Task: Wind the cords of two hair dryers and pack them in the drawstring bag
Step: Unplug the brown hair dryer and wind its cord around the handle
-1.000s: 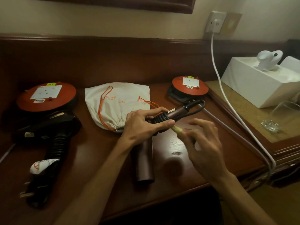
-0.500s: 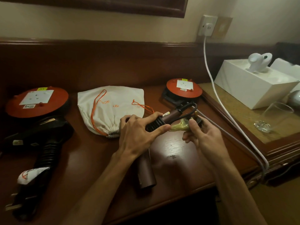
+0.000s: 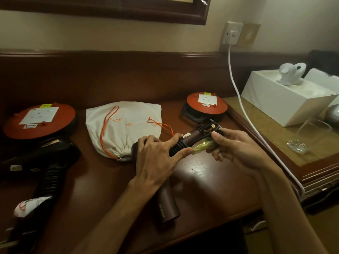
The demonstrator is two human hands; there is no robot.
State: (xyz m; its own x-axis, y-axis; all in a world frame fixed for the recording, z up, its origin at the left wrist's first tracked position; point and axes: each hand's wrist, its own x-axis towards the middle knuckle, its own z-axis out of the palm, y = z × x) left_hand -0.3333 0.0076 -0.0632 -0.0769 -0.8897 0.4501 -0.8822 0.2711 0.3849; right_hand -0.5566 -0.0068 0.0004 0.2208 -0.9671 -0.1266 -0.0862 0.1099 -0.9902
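While the left hand (image 3: pixel 157 158) grips the brown dryer (image 3: pixel 167 206), the right hand (image 3: pixel 236 150) pinches its band (image 3: pixel 201 146).

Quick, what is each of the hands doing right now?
Left hand: grips the cord-wound handle of the brown hair dryer.
Right hand: pinches the yellowish band beside the handle.

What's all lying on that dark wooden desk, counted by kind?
Hair dryers: 2, a brown one gripped by the left hand and right hand, and a black one
Orange round cord reels: 2
Drawstring bags: 1
Total: 5
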